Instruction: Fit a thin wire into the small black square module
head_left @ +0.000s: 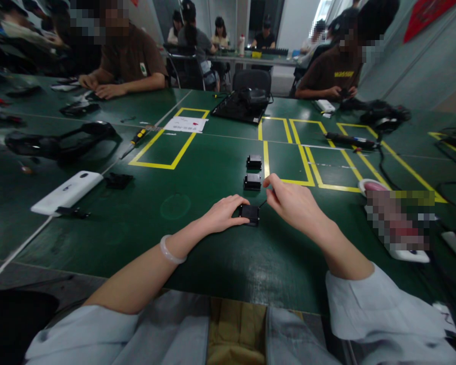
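Desk (228, 263): block (250, 216) toward near edge, between left hand (226, 214) and right hand (291, 200). Two blocks (253, 182) in file directly behind it. Left side: phone (70, 192), screwdriver (138, 137) behind it, headset (45, 143) further left. Flat panel (231, 109) near far edge.

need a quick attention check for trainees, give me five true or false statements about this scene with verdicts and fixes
1. The left hand holds a black block on the green table. True.
2. The right hand holds a thin dark item near that block. True.
3. Three similar pieces lie beyond it. False: two matching pieces do.
4. Both wrists are bare. False: a pale bracelet circles the left one.
5. A yellow-and-black screwdriver lies left of the hands. True.
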The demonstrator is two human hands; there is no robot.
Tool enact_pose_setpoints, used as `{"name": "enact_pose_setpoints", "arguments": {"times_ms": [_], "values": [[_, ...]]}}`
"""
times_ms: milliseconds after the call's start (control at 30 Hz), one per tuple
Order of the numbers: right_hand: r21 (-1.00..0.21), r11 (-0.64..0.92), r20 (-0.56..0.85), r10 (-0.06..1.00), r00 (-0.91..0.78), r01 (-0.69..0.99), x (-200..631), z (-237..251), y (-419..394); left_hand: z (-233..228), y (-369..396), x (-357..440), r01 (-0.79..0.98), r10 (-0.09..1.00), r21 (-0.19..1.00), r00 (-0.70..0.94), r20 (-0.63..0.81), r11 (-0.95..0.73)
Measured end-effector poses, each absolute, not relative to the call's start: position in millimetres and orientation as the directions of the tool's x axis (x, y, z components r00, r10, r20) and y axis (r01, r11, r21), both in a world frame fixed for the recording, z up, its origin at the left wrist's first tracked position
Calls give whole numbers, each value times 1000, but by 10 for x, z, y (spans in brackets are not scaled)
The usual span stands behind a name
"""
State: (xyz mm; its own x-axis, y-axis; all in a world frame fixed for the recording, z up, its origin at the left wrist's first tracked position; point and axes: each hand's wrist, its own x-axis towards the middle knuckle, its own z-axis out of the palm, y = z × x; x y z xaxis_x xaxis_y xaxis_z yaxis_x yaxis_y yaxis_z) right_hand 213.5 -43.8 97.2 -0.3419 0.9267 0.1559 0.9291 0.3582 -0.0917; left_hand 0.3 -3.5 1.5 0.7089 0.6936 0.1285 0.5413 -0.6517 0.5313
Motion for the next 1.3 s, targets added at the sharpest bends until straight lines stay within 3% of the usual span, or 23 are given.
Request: {"name": "enact_pose_setpoints", "arguments": {"times_ms": [233,467,733,1000,1200,1300], "values": [[25,321,95,942,-322,947,2124,979,-422,13,-42,10,537,699,549,703,129,-641],[-92,375,145,922,-360,922,2130,980,-442,12,-39,5,540,699,538,703,135,-647],[4,336,85,938,-335,942,2119,997,-432,27,-44,15,540,695,533,706,133,-651],[-101,393,151,914,-376,914,2135,987,-444,37,-42,11,541,698,536,704,134,-648],[8,358,99,929,-357,934,2136,978,-426,39,-45,15,546,696,529,708,124,-650],[-4,356,114,928,-353,934,2133,971,-427,42,-49,17,555,701,525,703,119,-646]]}}
